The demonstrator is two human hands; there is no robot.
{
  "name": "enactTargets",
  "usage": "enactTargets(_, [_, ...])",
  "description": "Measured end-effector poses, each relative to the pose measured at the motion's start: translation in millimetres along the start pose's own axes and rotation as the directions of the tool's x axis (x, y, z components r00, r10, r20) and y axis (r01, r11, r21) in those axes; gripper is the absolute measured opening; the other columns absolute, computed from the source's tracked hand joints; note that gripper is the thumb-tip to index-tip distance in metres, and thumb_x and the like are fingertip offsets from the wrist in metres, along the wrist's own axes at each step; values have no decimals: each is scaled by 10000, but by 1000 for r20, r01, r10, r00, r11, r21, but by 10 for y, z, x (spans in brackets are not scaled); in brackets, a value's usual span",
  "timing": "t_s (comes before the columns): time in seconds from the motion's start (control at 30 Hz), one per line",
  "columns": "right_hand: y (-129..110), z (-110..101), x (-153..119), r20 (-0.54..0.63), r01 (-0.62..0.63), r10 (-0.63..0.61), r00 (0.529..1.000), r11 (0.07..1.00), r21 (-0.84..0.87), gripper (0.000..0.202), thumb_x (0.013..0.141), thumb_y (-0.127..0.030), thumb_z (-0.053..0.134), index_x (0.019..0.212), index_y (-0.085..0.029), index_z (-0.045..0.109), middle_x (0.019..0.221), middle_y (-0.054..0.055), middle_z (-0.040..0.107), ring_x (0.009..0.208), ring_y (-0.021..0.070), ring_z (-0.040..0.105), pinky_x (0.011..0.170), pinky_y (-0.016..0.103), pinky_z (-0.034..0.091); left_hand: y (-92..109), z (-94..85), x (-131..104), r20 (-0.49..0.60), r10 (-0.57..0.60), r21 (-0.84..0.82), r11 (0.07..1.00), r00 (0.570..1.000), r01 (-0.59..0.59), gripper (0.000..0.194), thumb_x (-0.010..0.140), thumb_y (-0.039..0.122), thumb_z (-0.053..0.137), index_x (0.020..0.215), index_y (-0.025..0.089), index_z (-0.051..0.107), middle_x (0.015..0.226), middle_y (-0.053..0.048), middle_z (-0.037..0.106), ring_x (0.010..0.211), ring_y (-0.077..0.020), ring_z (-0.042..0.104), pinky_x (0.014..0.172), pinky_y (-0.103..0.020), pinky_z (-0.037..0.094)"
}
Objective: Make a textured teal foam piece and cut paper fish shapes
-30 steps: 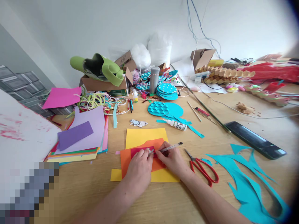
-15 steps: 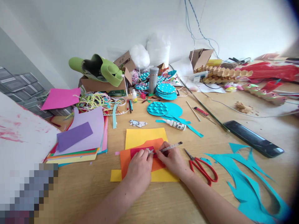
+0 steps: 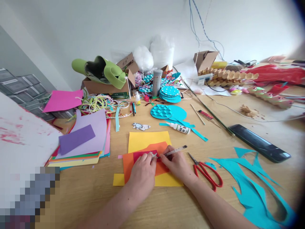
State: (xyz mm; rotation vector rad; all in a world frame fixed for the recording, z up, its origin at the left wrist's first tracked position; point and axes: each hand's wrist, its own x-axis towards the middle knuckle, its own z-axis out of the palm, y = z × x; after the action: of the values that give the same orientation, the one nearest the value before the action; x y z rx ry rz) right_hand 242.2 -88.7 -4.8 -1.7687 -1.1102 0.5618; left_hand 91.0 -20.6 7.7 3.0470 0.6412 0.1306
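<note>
My right hand point(image 3: 175, 161) is closed around a thin white pen point(image 3: 177, 149), its tip pointing down-left at a red paper piece point(image 3: 139, 156). Fingers bent together, my left hand point(image 3: 143, 168) presses on the same red piece beside a small pale cutout point(image 3: 154, 155), which its fingers partly cover. Under the red piece lies an orange sheet point(image 3: 128, 165), and beneath that are yellow sheets point(image 3: 149, 139). Red-handled scissors point(image 3: 207, 171) rest right of my right hand. A small drawn paper figure point(image 3: 141, 126) lies behind the yellow paper.
Coloured papers point(image 3: 95, 133) are stacked at the left. Behind lie a glue bottle point(image 3: 180, 128) and scaled blue paper point(image 3: 160, 111). A black phone point(image 3: 259, 143) and blue scraps point(image 3: 250, 184) are at the right. A grey flask point(image 3: 157, 82) stands farther back.
The whole view has shifted very slightly. Both hands stay in nearly the same place on the papers, with the pen still in my right hand.
</note>
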Motion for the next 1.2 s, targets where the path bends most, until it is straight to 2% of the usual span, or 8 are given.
enactTargets(0.6, [12,2,-9,-17,-23,23,1000,1000,12,191,797,-315,544,641,-229,475,570,-23,531,517,142,494,493,247,371,2,-22,-5,19,0,17,1000,1000,0,474,796,20,431,1247,53,573,1212,-151,617,1031,-250,569,932,-402,504])
enactTargets(0.87, [-7,0,-9,-21,-26,27,999,999,29,190,787,-316,542,637,-225,468,558,-22,519,508,137,476,482,247,360,1,-8,-7,-7,1,-26,1000,1000,-1,465,803,14,414,1238,54,572,1202,-170,611,1037,-254,561,935,-424,500])
enactTargets(1.2, [-1,-1,-6,-36,-24,25,999,1000,16,177,770,-293,541,629,-217,466,550,-28,508,498,122,457,475,237,353,0,10,-13,-11,6,5,1000,1000,-6,473,792,24,419,1238,59,572,1194,-158,618,1019,-248,561,926,-404,495])
